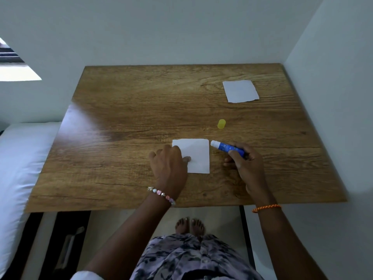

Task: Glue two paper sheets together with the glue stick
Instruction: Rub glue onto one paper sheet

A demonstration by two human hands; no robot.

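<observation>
A small white paper sheet (196, 154) lies near the front of the wooden table (125, 110). My left hand (169, 164) presses flat on its left edge, fingers spread. My right hand (245, 164) grips an uncapped blue glue stick (228, 148), whose white tip points left just beside the sheet's upper right corner, apart from it. The yellow cap (221, 124) lies on the table behind the sheet. A second white sheet (240, 91) rests at the far right of the table.
White walls close off the table at the back and right. A white bed (18, 158) stands to the left of the table. My feet (189, 225) show below the table's front edge.
</observation>
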